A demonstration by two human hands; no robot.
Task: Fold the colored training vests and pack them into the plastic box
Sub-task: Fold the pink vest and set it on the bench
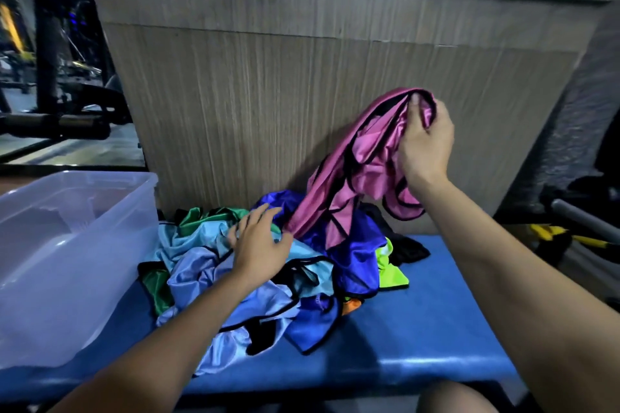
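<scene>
Plastic box (pixel 100 198) far left on blue bench (pixel 419 339), looks empty. Left hand (pixel 260 245) flat, fingers loose, pressing vest pile (pixel 235 282). Right hand (pixel 426 141) up high, pinching pink vest (pixel 362 164) w/ curled fingers. Lift slow, shake free, then lay flat & fold.

Your right hand (pixel 424 141) grips the pink vest (pixel 352 171), black-trimmed, lifted so it hangs down to the heap. The other vests (pixel 268 278), blue, light blue, green, lime, orange and black, lie crumpled on the blue worktop (pixel 419 329). The clear plastic box (pixel 67 245) stands open just left of them.
</scene>
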